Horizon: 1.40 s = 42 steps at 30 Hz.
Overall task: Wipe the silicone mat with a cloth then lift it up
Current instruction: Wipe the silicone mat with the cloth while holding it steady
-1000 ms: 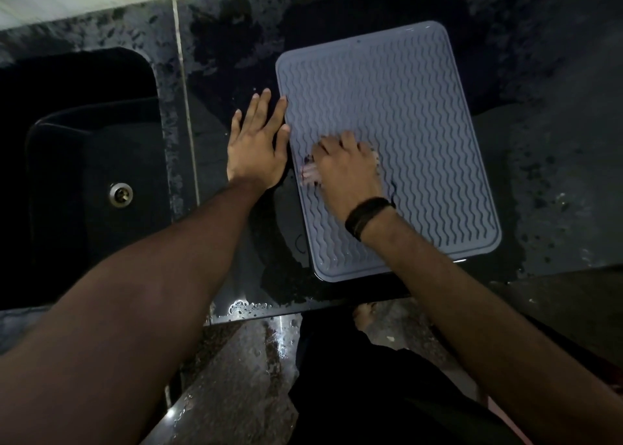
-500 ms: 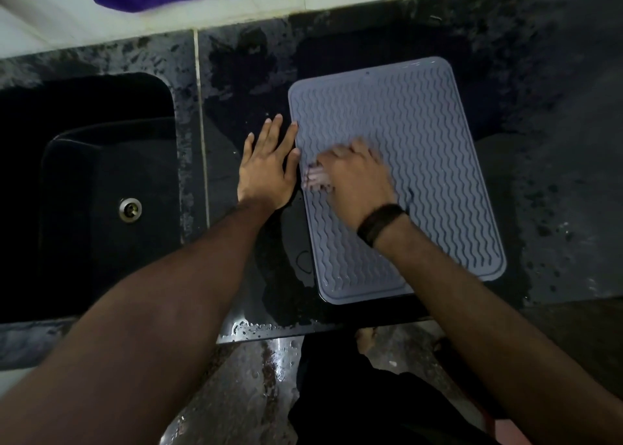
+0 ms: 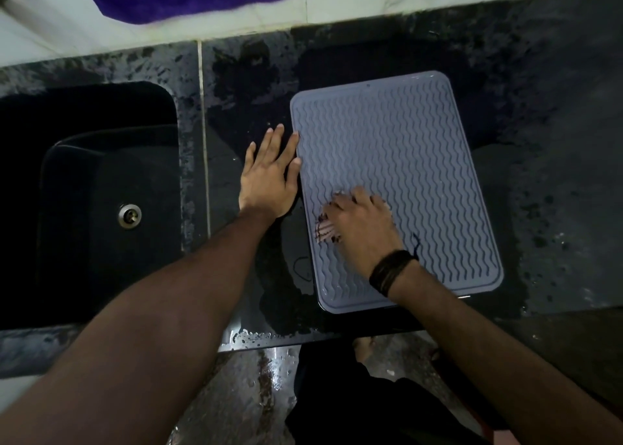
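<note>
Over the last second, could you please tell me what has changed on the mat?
The right hand, pressing the cloth, slid slightly toward the mat's near end. The left hand stayed flat on the counter at the mat's left edge; the mat stayed put.

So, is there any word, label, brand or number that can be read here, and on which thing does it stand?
None can be read. The silicone mat shows only wavy ridges. The wristband, the sink and the countertop carry no visible text.
</note>
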{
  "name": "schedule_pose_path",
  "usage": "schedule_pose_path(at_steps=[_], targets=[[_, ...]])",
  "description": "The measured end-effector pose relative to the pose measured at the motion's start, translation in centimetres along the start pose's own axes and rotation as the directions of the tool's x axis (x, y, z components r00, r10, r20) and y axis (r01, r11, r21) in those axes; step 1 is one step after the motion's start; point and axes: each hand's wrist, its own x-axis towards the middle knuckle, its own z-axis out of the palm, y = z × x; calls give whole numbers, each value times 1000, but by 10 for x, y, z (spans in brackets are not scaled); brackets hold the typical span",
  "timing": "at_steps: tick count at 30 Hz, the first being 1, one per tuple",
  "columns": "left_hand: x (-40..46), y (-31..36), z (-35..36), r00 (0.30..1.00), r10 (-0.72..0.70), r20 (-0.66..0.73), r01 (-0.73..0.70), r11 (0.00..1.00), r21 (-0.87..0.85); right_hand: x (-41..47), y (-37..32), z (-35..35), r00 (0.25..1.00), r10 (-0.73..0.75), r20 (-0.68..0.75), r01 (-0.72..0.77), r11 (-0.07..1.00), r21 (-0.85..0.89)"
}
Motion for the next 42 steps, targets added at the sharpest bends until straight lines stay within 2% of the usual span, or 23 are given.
schedule_pose_path(at_steps=[7, 12, 17, 21, 23, 27, 32, 37, 42], targets=[[1, -1, -3, 999, 17, 28, -17, 1000, 15, 79, 6, -36, 975, 80, -207, -71, 996, 52], [1, 0, -1, 1000, -5, 29, 5, 1000, 25, 113, 5, -23, 987, 67, -143, -67, 998, 4], [1, -1, -1, 1000, 6, 10, -7, 1000, 28, 80, 6, -11, 990, 24, -137, -29, 999, -36], [1, 0, -1, 1000, -4, 12, 4, 1000, 15, 58, 9, -13, 997, -2, -73, 1, 1000, -15], [0, -1, -1, 1000, 1, 22, -1, 1000, 15, 64, 13, -23, 996, 14, -91, -14, 1000, 6], [0, -1, -1, 999, -4, 33, 3, 1000, 17, 111, 16, -44, 975, 62, -215, -68, 998, -19], [0, 0, 0, 1000, -16, 16, 16, 1000, 13, 155, 13, -43, 991, 45, -124, -55, 995, -81], [1, -2, 1, 1000, -18, 14, 17, 1000, 22, 133, 16, -32, 988, 34, -148, -45, 996, -71], [1, -2, 2, 1000, -1, 5, 1, 1000, 14, 119, 18, -35, 995, -5, -98, -5, 995, -98]])
